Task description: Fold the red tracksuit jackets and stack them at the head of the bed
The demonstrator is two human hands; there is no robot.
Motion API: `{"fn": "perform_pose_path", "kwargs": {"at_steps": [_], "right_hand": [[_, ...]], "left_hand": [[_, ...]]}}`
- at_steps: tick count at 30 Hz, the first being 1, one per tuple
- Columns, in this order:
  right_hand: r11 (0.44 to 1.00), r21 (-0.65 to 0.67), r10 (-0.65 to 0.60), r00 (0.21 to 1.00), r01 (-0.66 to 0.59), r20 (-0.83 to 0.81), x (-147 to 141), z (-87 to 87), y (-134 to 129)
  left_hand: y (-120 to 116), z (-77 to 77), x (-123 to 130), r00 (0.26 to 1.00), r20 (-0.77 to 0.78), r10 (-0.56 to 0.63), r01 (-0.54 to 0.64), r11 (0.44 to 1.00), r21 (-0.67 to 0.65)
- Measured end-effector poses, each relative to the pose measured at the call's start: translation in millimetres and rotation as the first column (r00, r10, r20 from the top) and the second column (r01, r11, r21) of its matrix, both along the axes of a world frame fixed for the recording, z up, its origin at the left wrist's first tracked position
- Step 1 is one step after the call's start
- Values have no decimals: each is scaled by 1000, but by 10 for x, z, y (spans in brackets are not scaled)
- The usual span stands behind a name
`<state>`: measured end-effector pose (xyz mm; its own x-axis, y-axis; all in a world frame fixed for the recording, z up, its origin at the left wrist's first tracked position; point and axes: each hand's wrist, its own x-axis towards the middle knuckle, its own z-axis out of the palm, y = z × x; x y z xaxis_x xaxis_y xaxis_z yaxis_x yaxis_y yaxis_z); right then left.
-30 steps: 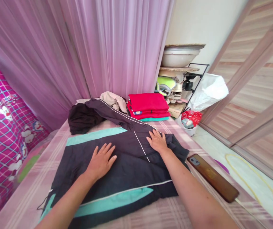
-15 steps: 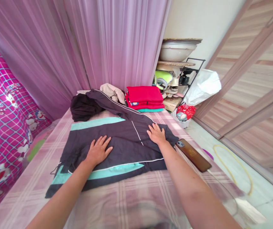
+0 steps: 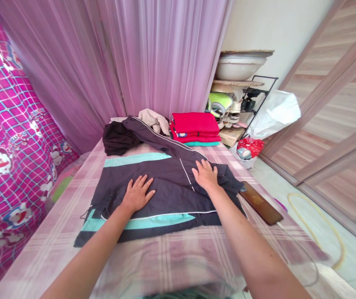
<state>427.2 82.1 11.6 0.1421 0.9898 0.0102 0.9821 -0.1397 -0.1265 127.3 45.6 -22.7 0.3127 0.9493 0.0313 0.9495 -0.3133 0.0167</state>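
A dark jacket (image 3: 162, 191) with teal panels and white piping lies spread on the plaid bed sheet (image 3: 155, 257). One of its sleeves stretches toward the back left, and the other is folded across the body. My left hand (image 3: 138, 193) rests flat on the folded sleeve, fingers apart. On the jacket's upper part, right of a short white line, lies my right hand (image 3: 205, 174), palm down with fingers spread. Neither hand grips the cloth. The jacket's right edge touches or partly covers a brown-backed phone (image 3: 260, 202), which has a white cable plugged in.
Behind the jacket are a bunched black garment (image 3: 120, 139), a light crumpled cloth (image 3: 154, 121) and a stack of folded red clothes (image 3: 195, 124). A shoe rack (image 3: 263, 93) holding basins stands at the back right, beside plastic bags (image 3: 277, 114). Purple curtains (image 3: 165, 54) hang behind.
The whole view has shifted, so things appear further right. Both hands stay flat on the jacket. The jacket's right edge now covers more of the phone's camera end.
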Motion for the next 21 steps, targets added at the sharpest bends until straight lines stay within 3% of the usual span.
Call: {"fn": "perform_pose_path", "kwargs": {"at_steps": [3, 6, 9, 13, 21], "right_hand": [[976, 67, 209, 976, -205, -56, -389, -48, -221], [936, 3, 351, 934, -351, -74, -620, -208, -435], [940, -45, 334, 940, -337, -67, -664, -326, -515], [943, -39, 329, 943, -330, -41, -643, -345, -490], [946, -14, 324, 945, -325, -56, -665, -351, -493]], "left_hand": [[-6, -6, -7, 999, 33, -1, 0, 999, 38], [-39, 38, 10, 998, 68, -1, -4, 997, 73], [-119, 113, 75, 995, 99, 28, -37, 995, 94], [-262, 154, 112, 990, 109, 85, -93, 993, 77], [-305, -33, -352, 984, -11, 178, -177, 983, 40]]}}
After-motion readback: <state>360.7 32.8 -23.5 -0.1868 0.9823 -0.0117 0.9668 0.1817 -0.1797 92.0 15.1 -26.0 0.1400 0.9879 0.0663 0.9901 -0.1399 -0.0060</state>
